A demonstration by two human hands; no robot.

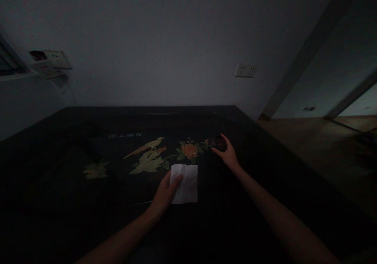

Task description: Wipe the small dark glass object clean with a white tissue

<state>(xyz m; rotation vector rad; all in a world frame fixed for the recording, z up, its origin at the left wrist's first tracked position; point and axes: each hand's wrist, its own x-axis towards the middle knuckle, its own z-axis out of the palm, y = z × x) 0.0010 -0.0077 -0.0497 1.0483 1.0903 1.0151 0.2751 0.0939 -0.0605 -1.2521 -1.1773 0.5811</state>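
A white paper tissue (187, 185) is pinched in my left hand (165, 191), the thumb lying over its left side. My right hand (228, 154) is closed around a small, dark, rounded object (217, 142); the dim light hides what kind it is. Both hands are over a glossy black tabletop (188, 119). Its surface carries a picture of an orange flower (189, 150) with green leaves, just beyond the tissue, and a long-tailed yellowish bird (147, 148) to the left of it. Small light spots show on the flower.
Pale lettering (125, 135) and a greenish patch (96, 170) mark the table's left part. Behind it rises a grey wall with a double socket (245, 71) and more sockets (57, 59) at the left. Wooden-looking floor (282, 132) lies to the right.
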